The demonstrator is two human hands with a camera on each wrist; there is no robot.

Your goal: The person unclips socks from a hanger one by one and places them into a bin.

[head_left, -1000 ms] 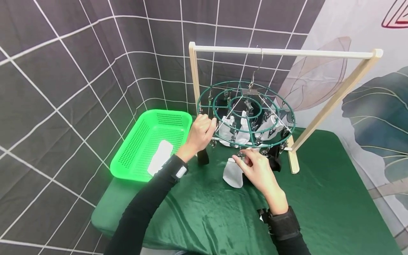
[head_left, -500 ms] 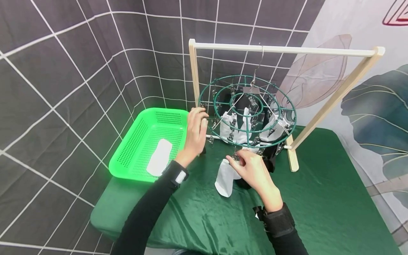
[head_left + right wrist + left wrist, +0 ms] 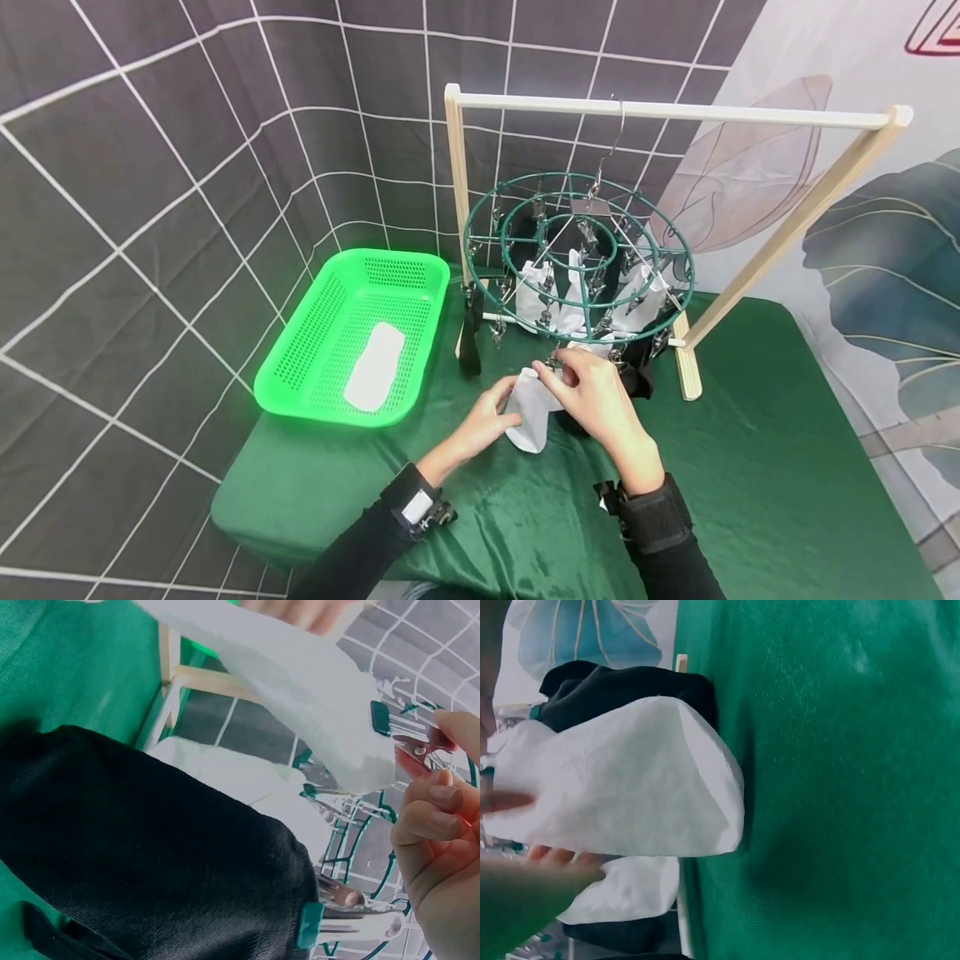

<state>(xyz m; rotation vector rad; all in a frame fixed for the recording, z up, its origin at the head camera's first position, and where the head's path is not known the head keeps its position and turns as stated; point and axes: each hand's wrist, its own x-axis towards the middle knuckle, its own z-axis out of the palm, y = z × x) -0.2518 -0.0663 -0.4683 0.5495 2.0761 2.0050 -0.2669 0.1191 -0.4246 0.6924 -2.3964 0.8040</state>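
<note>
A white sock point(image 3: 531, 410) hangs from a metal clip at the front of a round green hanger point(image 3: 589, 308). My right hand point(image 3: 596, 398) pinches that clip point(image 3: 420, 744) by its metal handles, thumb against index finger. The clip's green-tipped end bites the sock's top edge. My left hand point(image 3: 483, 423) is at the sock's left side, fingers and thumb spread about its edge; the left wrist view shows its fingertips partly hidden behind the cloth. Close beside, a black sock point(image 3: 165, 840) hangs from another clip. Several more white socks point(image 3: 534, 297) hang further in.
A wooden stand with a white bar point(image 3: 675, 110) carries the hanger. At the left sits a green basket point(image 3: 262, 392) with one white sock point(image 3: 375, 367) in it. Another black sock point(image 3: 470, 342) hangs at the hanger's left. Green cloth point(image 3: 780, 467) covers the table.
My left hand has left the hanger's left rim and come down and right to the white sock. My right hand stays at the clip, having shifted slightly left with the sock.
</note>
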